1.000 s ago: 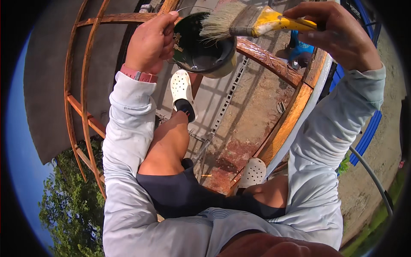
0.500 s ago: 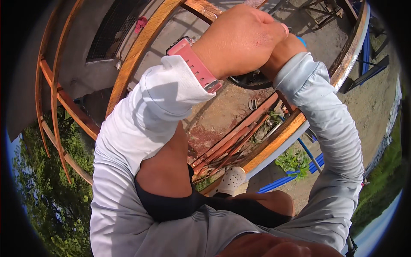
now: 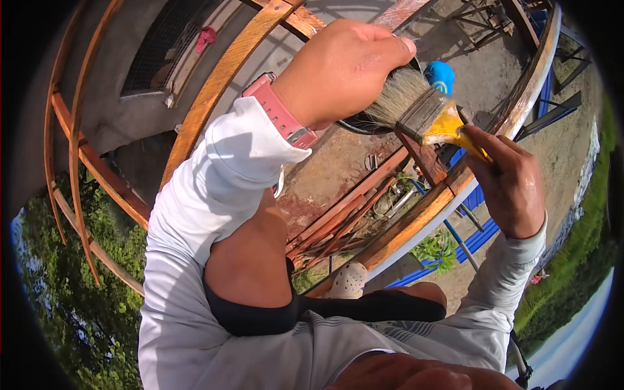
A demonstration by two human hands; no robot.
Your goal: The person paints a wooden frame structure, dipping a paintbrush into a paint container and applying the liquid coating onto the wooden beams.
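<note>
In my right hand (image 3: 510, 172) is a wide paintbrush (image 3: 421, 118), gripped by its yellow handle. Its pale bristles point left, their tips beside my left hand (image 3: 348, 73). That hand is closed, thumb against the curled fingers, and a pink watch strap circles the wrist. Whatever its fingers hold, if anything, is hidden. Part of a round black container (image 3: 365, 123) shows beneath the left hand and the bristles; its inside is mostly covered. Just beyond the brush is a rounded blue object (image 3: 440, 77).
Curved wooden beams (image 3: 221, 78) frame both sides, the right beam (image 3: 416, 227) with a pale outer face. Reddish boards (image 3: 351, 211) lie on the ground below, near blue pipes (image 3: 471, 244). One white clog (image 3: 349, 281) rests by the right beam.
My hands were together, the left covering much of the right. The right has moved right and toward me, bringing the paintbrush into sight, while the left has shifted slightly left.
</note>
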